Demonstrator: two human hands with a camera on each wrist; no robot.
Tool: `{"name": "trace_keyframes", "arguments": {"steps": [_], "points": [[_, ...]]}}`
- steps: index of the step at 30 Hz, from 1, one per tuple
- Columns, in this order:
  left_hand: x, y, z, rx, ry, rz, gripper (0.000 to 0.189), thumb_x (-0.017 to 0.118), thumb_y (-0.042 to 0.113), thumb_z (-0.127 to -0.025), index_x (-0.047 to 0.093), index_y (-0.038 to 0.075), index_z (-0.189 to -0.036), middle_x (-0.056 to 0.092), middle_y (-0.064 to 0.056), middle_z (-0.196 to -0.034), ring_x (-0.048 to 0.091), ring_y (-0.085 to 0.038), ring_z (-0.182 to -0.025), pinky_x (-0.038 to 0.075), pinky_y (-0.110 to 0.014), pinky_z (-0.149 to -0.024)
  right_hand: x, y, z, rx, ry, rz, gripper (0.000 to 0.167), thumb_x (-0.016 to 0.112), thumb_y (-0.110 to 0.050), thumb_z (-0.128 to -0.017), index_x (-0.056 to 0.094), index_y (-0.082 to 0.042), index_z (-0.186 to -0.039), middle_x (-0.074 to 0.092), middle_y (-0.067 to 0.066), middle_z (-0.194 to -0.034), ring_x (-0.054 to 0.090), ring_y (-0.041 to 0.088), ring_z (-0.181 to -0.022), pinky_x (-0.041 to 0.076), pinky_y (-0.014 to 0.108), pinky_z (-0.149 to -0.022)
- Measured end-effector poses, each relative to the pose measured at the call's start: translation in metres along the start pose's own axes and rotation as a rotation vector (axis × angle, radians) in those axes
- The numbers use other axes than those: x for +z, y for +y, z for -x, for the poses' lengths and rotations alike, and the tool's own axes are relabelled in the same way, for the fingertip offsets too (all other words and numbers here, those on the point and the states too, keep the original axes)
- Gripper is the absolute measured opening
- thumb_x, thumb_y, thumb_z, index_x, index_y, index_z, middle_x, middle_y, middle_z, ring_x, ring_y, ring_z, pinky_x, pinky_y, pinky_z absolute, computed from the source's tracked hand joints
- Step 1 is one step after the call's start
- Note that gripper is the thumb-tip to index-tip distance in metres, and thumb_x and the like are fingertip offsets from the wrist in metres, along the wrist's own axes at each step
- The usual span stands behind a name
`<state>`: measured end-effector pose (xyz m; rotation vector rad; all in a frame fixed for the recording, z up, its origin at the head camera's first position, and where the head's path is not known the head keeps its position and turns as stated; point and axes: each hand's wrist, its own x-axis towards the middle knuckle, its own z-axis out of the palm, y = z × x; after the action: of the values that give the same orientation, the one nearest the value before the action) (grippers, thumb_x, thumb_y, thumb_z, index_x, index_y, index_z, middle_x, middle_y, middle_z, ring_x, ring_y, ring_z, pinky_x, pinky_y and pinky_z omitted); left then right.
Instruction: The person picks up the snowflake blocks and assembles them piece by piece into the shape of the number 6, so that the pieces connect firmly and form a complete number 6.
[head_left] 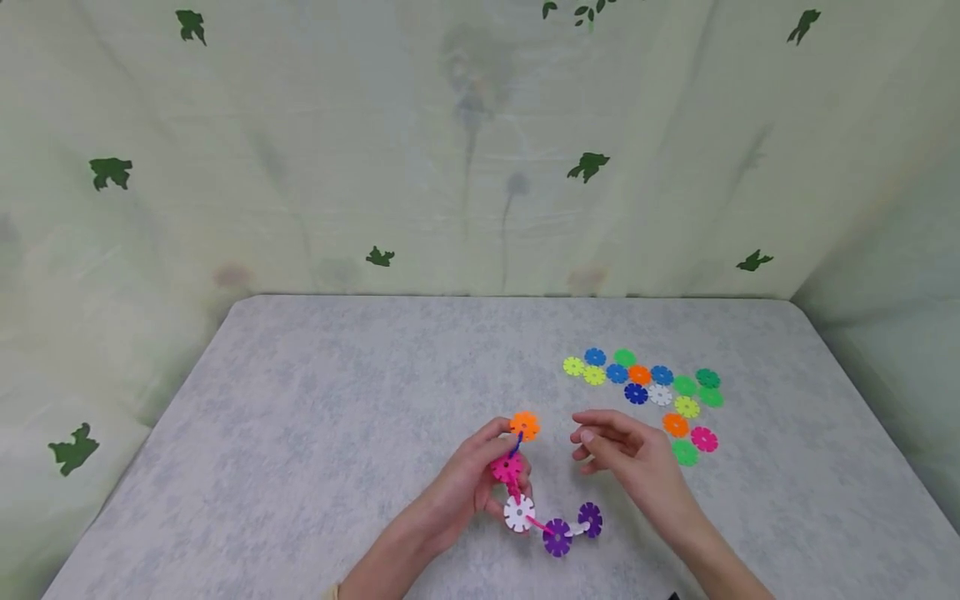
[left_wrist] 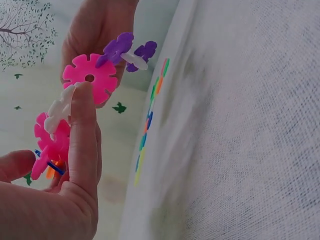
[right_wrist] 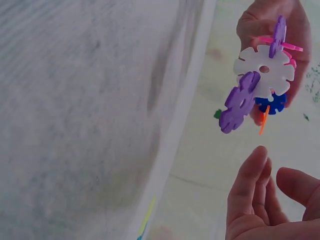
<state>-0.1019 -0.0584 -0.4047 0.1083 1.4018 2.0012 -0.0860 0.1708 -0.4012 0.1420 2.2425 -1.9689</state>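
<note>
Head view: left hand (head_left: 472, 479) curled round a linked chain of flat, notched, flower-shaped plastic discs (head_left: 519, 513), orange disc (head_left: 525, 426) at its fingertips, purple tail (head_left: 557, 537) off to its right. Right hand (head_left: 637, 454) just right of that, fingers loosely bent, nothing held. Loose multicoloured notched plastic discs (head_left: 639, 374) beyond it; a low reach might scatter the nearest.

Left wrist view: chain lies along the left fingers; exact pinch spot hard to tell. Tail juts past the fingertips, unsupported; a bump from the right hand could twist a slot joint loose.

Right wrist view: right thumb and fingers well parted. Orange disc edge-on against dark-blue notched plastic disc (right_wrist: 276, 102); crooked pressure there could pop that joint.
</note>
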Motion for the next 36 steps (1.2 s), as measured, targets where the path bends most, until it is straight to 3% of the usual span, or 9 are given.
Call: {"name": "trace_keyframes", "arguments": {"steps": [5, 10, 14, 19, 23, 28, 36], "points": [[-0.002, -0.005, -0.002, 0.021, 0.045, -0.035, 0.04, 0.053, 0.041, -0.101, 0.043, 0.003, -0.107, 0.059, -0.007, -0.077, 0.062, -0.018, -0.066, 0.054, -0.03, -0.05, -0.015, 0.002, 0.003, 0.022, 0.017, 0.033, 0.035, 0.067, -0.023, -0.095, 0.062, -0.005, -0.126, 0.066, 0.019, -0.111, 0.066, 0.034, -0.096, 0.057, 0.038, -0.077], [-0.002, -0.007, -0.004, 0.027, 0.109, -0.065, 0.04, 0.055, 0.041, -0.1, 0.047, 0.002, -0.106, 0.062, -0.008, -0.075, 0.063, -0.018, -0.062, 0.048, -0.024, -0.046, -0.039, 0.008, 0.005, -0.025, 0.038, 0.098, 0.037, 0.066, -0.022, -0.096, 0.061, -0.002, -0.126, 0.066, 0.02, -0.111, 0.067, 0.032, -0.094, 0.058, 0.037, -0.076], [-0.002, -0.008, -0.005, 0.03, 0.152, -0.115, 0.04, 0.056, 0.039, -0.1, 0.053, 0.001, -0.109, 0.067, -0.009, -0.081, 0.063, -0.016, -0.063, 0.048, -0.025, -0.052, -0.06, 0.015, 0.005, -0.059, 0.031, 0.163, 0.035, 0.064, -0.019, -0.097, 0.061, 0.0, -0.127, 0.067, 0.02, -0.11, 0.067, 0.03, -0.092, 0.058, 0.036, -0.074], [-0.003, -0.009, -0.005, 0.042, 0.171, -0.164, 0.04, 0.054, 0.036, -0.101, 0.056, -0.002, -0.115, 0.067, -0.006, -0.087, 0.062, -0.015, -0.063, 0.044, -0.024, -0.055, -0.087, 0.022, 0.002, -0.084, -0.004, 0.323, 0.035, 0.064, -0.02, -0.098, 0.061, -0.001, -0.127, 0.067, 0.016, -0.114, 0.067, 0.027, -0.095, 0.057, 0.032, -0.074], [-0.003, -0.007, -0.005, 0.062, 0.152, -0.124, 0.038, 0.055, 0.031, -0.102, 0.055, -0.005, -0.116, 0.062, -0.006, -0.087, 0.059, -0.015, -0.06, 0.048, -0.025, -0.052, -0.106, 0.023, -0.005, -0.098, -0.025, 0.556, 0.03, 0.064, -0.019, -0.097, 0.065, -0.005, -0.123, 0.068, 0.009, -0.115, 0.064, 0.025, -0.098, 0.056, 0.027, -0.072], [-0.004, -0.003, -0.003, 0.06, 0.138, -0.094, 0.035, 0.056, 0.028, -0.101, 0.054, -0.006, -0.114, 0.059, -0.008, -0.085, 0.057, -0.014, -0.058, 0.05, -0.027, -0.049, -0.124, 0.022, -0.014, -0.081, -0.112, 0.741, 0.025, 0.066, -0.013, -0.094, 0.067, -0.008, -0.118, 0.067, 0.007, -0.113, 0.06, 0.026, -0.099, 0.054, 0.027, -0.068], [-0.005, -0.002, 0.0, 0.033, 0.126, -0.074, 0.033, 0.056, 0.028, -0.101, 0.055, -0.002, -0.113, 0.058, -0.005, -0.082, 0.058, -0.015, -0.057, 0.052, -0.028, -0.049, -0.148, 0.042, -0.026, -0.106, -0.317, 0.832, 0.034, 0.078, -0.014, -0.083, 0.069, -0.018, -0.116, 0.06, -0.002, -0.109, 0.051, 0.018, -0.09, 0.049, 0.024, -0.068]]}}
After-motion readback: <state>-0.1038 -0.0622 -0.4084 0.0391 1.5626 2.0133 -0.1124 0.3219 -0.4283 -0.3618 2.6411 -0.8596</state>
